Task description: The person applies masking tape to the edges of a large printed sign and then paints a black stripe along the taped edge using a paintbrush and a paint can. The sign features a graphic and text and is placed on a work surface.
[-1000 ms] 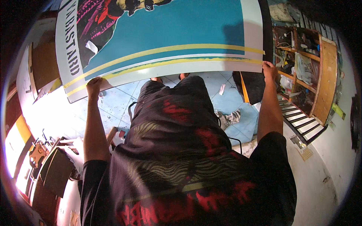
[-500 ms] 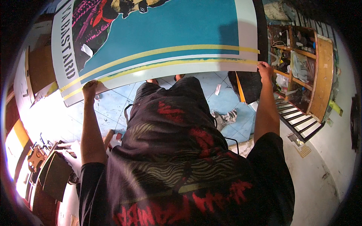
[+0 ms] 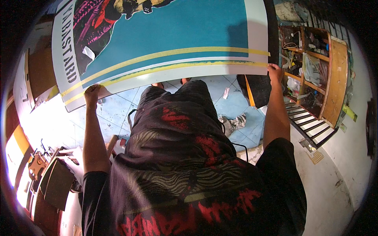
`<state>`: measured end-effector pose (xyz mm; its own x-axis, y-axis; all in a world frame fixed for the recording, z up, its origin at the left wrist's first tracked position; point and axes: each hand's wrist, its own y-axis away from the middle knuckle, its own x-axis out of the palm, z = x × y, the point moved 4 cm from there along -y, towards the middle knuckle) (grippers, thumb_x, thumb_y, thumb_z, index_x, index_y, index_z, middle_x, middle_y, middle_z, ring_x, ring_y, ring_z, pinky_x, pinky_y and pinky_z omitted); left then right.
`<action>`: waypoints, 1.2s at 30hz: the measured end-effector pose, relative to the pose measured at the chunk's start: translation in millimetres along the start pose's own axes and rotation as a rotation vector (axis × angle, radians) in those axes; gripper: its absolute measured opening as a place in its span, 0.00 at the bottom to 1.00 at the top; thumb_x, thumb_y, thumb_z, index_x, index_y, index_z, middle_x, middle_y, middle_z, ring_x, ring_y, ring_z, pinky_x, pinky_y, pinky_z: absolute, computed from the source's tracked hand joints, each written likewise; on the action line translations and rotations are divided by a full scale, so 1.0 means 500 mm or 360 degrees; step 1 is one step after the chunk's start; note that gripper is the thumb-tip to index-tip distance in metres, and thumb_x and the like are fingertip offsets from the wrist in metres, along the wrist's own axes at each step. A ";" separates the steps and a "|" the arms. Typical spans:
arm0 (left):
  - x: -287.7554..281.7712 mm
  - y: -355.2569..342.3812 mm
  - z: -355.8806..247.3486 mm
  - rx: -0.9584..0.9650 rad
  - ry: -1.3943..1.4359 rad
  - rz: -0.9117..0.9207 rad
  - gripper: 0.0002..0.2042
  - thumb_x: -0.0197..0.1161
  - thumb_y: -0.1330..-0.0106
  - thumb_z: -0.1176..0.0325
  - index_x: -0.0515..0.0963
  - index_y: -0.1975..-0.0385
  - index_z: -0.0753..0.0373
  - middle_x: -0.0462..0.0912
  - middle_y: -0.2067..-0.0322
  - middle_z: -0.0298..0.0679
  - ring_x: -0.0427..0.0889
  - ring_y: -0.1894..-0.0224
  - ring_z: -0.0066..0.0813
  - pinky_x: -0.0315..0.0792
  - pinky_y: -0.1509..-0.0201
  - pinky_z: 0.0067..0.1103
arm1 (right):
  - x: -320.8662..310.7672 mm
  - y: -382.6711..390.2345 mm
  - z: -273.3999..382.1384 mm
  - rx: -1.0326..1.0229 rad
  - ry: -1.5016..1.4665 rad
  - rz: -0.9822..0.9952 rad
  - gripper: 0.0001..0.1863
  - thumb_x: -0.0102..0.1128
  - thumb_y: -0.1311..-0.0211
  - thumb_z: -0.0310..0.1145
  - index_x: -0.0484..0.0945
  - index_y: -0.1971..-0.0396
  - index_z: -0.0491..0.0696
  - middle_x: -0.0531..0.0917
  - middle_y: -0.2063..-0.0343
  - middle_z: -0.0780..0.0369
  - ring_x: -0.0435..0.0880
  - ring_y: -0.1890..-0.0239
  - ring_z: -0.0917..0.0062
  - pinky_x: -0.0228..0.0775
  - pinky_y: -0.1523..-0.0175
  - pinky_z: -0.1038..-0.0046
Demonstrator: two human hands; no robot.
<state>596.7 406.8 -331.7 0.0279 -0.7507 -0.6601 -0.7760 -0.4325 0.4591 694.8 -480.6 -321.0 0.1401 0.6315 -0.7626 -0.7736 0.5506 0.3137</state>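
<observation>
Pale blue floor tiles (image 3: 232, 106) lie below the standing person, a wooden shelf (image 3: 315, 78) to the right. Head view: both arms reach forward, the left hand (image 3: 92, 95) and right hand (image 3: 275, 71) each with fingers pinched on the lower edge of a large teal poster (image 3: 189, 35).

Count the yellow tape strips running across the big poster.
2. The upper yellow tape strip crosses the teal field of the poster; the lower yellow tape strip runs nearer the bottom edge, between the left hand and right hand.
</observation>
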 end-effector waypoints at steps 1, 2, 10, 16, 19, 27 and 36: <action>-0.002 0.000 0.004 0.0006 0.0016 -0.0007 0.08 0.66 0.42 0.67 0.83 0.68 0.65 0.82 0.73 0.33 0.76 0.71 0.20 0.70 0.63 0.19 | 0.001 0.002 0.006 -0.0005 0.0039 -0.0003 0.11 0.65 0.46 0.31 0.82 0.63 0.43 0.84 0.68 0.60 0.82 0.67 0.75 0.72 0.61 0.73; -0.003 0.000 0.009 0.0006 0.0025 -0.0010 0.09 0.66 0.42 0.67 0.83 0.68 0.65 0.82 0.73 0.33 0.76 0.70 0.20 0.70 0.63 0.19 | 0.001 0.005 0.011 -0.0010 0.0077 -0.0006 0.11 0.65 0.45 0.31 0.82 0.63 0.43 0.84 0.68 0.60 0.82 0.67 0.74 0.73 0.61 0.73; -0.002 -0.022 0.053 0.0044 0.0184 0.0040 0.09 0.65 0.43 0.68 0.83 0.67 0.65 0.83 0.73 0.33 0.78 0.70 0.20 0.71 0.63 0.18 | 0.004 -0.013 -0.014 0.0023 -0.0011 -0.0001 0.14 0.66 0.46 0.35 0.83 0.62 0.43 0.84 0.68 0.59 0.82 0.66 0.74 0.72 0.61 0.72; -0.003 -0.006 0.014 0.0074 -0.0032 -0.0015 0.10 0.68 0.47 0.67 0.83 0.68 0.65 0.85 0.70 0.38 0.81 0.67 0.23 0.74 0.58 0.22 | -0.003 0.020 0.022 0.0144 0.0128 0.0148 0.16 0.62 0.43 0.36 0.81 0.55 0.46 0.83 0.67 0.62 0.80 0.65 0.78 0.70 0.61 0.77; 0.022 0.001 0.013 0.0013 0.0222 0.0048 0.10 0.64 0.43 0.66 0.82 0.66 0.65 0.84 0.67 0.38 0.80 0.66 0.26 0.74 0.60 0.23 | -0.013 -0.028 -0.027 0.0205 0.0194 0.0058 0.18 0.62 0.41 0.38 0.79 0.52 0.47 0.83 0.62 0.61 0.81 0.60 0.77 0.71 0.57 0.75; 0.009 0.021 -0.022 0.0025 0.0280 -0.0039 0.06 0.68 0.45 0.72 0.83 0.70 0.67 0.84 0.72 0.36 0.80 0.70 0.21 0.73 0.63 0.18 | -0.002 -0.031 -0.026 0.0182 0.0204 0.0134 0.17 0.60 0.38 0.38 0.78 0.52 0.47 0.81 0.57 0.59 0.80 0.54 0.71 0.69 0.48 0.68; 0.003 0.028 -0.023 0.0057 0.0149 -0.0083 0.05 0.66 0.44 0.72 0.83 0.71 0.66 0.84 0.73 0.36 0.80 0.70 0.22 0.74 0.63 0.19 | 0.015 -0.030 -0.024 0.0223 0.0218 0.0099 0.16 0.61 0.39 0.38 0.79 0.52 0.48 0.82 0.58 0.61 0.80 0.56 0.73 0.71 0.51 0.71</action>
<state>593.0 393.7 -319.4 0.1265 -0.7717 -0.6232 -0.7939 -0.4554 0.4028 700.1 -490.6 -338.4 0.0022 0.5917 -0.8062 -0.6833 0.5895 0.4308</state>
